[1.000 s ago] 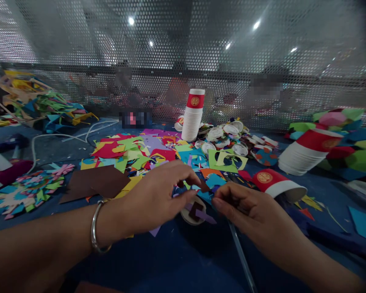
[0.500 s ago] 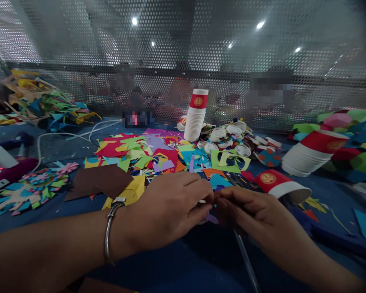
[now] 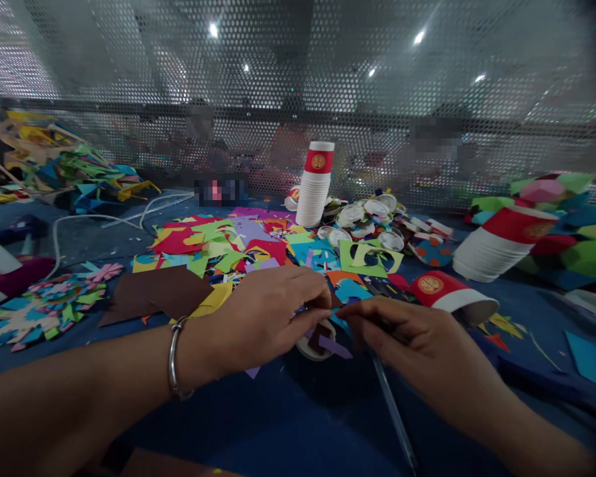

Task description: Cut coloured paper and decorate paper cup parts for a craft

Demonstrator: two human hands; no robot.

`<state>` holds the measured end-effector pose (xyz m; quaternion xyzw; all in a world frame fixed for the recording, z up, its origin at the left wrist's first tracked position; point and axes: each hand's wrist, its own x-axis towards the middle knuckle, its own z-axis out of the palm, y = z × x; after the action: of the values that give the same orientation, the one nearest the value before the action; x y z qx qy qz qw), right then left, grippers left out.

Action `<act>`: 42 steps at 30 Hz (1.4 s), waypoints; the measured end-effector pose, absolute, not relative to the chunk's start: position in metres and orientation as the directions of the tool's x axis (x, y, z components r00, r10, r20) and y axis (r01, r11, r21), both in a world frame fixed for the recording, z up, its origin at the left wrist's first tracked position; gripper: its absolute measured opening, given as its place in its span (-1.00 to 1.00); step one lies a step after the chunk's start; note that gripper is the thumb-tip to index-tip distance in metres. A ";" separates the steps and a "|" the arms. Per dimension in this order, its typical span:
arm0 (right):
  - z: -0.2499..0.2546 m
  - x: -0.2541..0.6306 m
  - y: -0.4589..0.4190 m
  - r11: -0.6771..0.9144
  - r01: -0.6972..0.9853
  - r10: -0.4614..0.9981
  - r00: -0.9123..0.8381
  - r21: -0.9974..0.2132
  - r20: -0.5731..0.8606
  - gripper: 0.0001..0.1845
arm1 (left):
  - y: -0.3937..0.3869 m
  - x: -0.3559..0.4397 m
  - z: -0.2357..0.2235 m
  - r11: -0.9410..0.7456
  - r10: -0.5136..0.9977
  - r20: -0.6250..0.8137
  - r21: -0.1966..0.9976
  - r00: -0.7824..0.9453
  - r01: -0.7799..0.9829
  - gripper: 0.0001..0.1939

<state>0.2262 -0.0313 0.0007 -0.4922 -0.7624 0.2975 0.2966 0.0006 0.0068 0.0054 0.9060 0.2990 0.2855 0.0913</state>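
My left hand (image 3: 275, 311), a silver bangle at its wrist, has thumb and fingers pinched together at a small scrap of brown paper (image 3: 336, 301). Close against it, my right hand (image 3: 407, 331) is also pinched, its fingertips meeting near those of the left; what lies between them is too small to make out. Below the left fingertips is a shallow round white cup piece (image 3: 305, 349), partly hidden by the hand. A brown paper strip and a purple paper strip (image 3: 335, 346) lie across it. A thin clear stick (image 3: 395, 414) lies on the table beneath my right hand.
Coloured paper scraps (image 3: 218, 242) cover the middle of the blue table. Behind them stand a tall paper cup stack (image 3: 312, 199) and a pile of round cup pieces (image 3: 372, 215). A tipped red cup (image 3: 440, 291) and a leaning stack (image 3: 496, 245) are right; brown paper (image 3: 153, 291) is left.
Both hands have shifted slightly left, and the left fingers have lifted, baring more of the round cup piece with its brown and purple strips. The view has moved a little.
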 end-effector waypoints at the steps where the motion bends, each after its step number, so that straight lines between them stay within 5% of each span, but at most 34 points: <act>1: 0.000 0.226 -0.031 0.359 0.624 0.922 -0.353 -0.694 0.160 -0.80 | 0.009 -0.001 0.005 -0.794 0.607 0.448 0.374 0.656 0.479 -0.93; 5: -0.002 0.225 -0.031 0.376 0.748 0.910 -0.410 -0.547 0.065 -0.91 | 0.016 -0.006 0.004 -0.759 0.643 0.403 0.450 0.652 0.470 -0.92; 9: -0.001 0.224 -0.030 0.360 0.778 0.909 -0.417 -0.515 0.006 -0.97 | 0.014 -0.009 0.005 -0.768 0.616 0.344 0.462 0.708 0.443 -0.68; 13: -0.001 0.224 -0.031 0.336 0.762 0.910 -0.414 -0.553 -0.018 -0.95 | 0.011 -0.007 0.004 -0.770 0.593 0.277 0.471 0.756 0.431 -0.57; 28: 0.002 0.225 -0.031 0.289 0.623 0.915 -0.404 -0.727 0.018 -0.93 | 0.014 -0.004 0.006 -0.787 0.573 0.315 0.469 0.757 0.401 -0.68; 35: -0.001 0.226 -0.033 0.268 0.607 0.930 -0.365 -0.748 0.038 -0.92 | 0.016 0.000 0.010 -0.560 0.685 0.220 0.768 0.694 0.310 -0.96; 42: -0.003 0.229 -0.032 0.278 0.585 0.935 -0.345 -0.762 0.077 -0.88 | 0.012 0.003 0.009 -0.393 0.718 0.130 0.887 0.684 0.244 -0.98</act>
<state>0.2285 -0.0322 -0.0027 -0.5050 -0.7527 0.3253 0.2694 0.0028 0.0121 0.0087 0.7938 0.3029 0.2577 0.4602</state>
